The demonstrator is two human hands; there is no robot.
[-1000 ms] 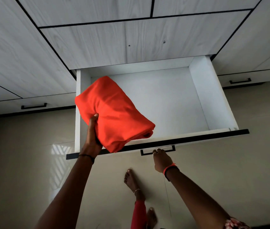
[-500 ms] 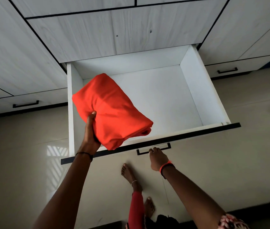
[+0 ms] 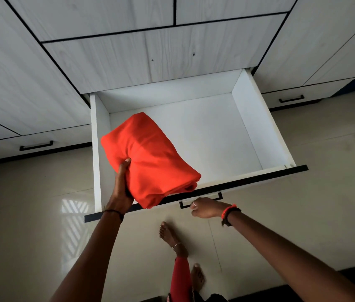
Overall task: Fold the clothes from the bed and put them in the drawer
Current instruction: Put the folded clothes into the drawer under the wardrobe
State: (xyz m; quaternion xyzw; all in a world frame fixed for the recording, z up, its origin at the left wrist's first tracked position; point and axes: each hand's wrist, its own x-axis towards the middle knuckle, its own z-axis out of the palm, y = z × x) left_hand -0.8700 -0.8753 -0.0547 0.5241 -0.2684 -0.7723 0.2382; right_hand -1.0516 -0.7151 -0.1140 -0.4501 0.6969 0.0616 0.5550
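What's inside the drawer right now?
In the drawer, the visible floor is bare white. The cloth, gripped by the left hand, covers the front-left part, so that patch is hidden.

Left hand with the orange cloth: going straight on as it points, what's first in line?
The left hand, gripping the orange cloth, points into the open drawer. Way looks free until the drawer's white floor or back wall; the cloth would likely touch first. Depth unclear.

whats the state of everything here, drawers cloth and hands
folded orange-red cloth, held in air over the drawer's front left
white wooden drawer, pulled open
left hand, gripping the cloth
right hand, curled at black metal handle, grip unclear
left side drawer, closed
right side drawer, closed
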